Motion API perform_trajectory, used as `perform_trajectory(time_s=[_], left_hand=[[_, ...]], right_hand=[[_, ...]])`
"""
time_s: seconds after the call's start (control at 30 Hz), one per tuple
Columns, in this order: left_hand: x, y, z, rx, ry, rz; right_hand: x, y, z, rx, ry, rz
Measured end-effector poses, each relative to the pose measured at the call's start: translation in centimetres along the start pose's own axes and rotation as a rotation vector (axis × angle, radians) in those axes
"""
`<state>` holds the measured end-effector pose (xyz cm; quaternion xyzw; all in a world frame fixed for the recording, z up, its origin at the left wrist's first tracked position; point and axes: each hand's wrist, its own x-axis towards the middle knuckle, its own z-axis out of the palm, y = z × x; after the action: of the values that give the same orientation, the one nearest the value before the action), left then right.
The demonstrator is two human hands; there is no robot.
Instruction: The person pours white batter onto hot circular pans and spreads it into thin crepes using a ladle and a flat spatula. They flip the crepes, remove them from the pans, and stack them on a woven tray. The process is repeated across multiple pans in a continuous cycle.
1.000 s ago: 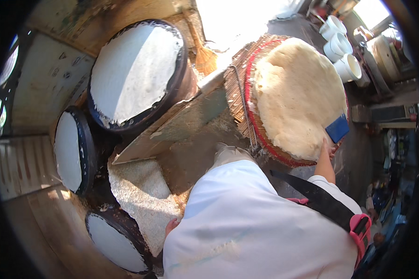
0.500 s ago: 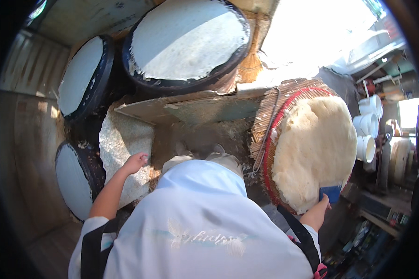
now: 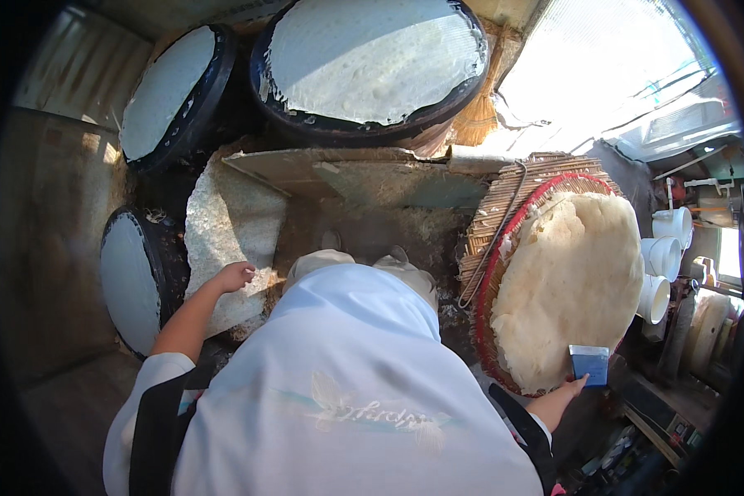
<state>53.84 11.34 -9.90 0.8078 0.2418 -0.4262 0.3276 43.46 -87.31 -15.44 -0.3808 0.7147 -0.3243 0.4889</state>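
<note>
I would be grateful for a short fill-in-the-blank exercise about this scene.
1. The right hand holds a flat tool coloured ____.
2. Of the two hands, the one nearer the speckled slab is the ____.
3. The band curving round the pale mass is coloured ____.
4. Dark vats with white contents number ____.

Missing words: blue; left hand; red; three.

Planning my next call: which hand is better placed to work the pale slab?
Right, most likely: the right hand grips the blue scraper at the near edge of the pale slab. The left hand looks empty and is well away, near the whitish sheet.
</note>
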Motion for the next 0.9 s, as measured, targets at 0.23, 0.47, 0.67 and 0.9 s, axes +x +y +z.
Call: perform_trajectory(time_s=[0.23,0.47,0.67,0.9], left_hand=[[1.4,5.1,4.2,-0.128,-0.057,0.236],[2.4,0.1,3.5,-0.162,0.047,0.22],[0.7,-9.7,3.8,-0.469,0.263,0.129],[-4.0,-10.0,10.2,-0.849,0.16,-0.117]], right_hand=[[-21.8,1.2,6.6,-0.04,-1.094,0.063],[-52.8,15.3,22.5,-0.47,-1.362,0.16],[-62.1,18.8,27.6,-0.256,-1.307,0.195],[-60.5,16.8,30.3,-0.27,-1.166,0.279]])
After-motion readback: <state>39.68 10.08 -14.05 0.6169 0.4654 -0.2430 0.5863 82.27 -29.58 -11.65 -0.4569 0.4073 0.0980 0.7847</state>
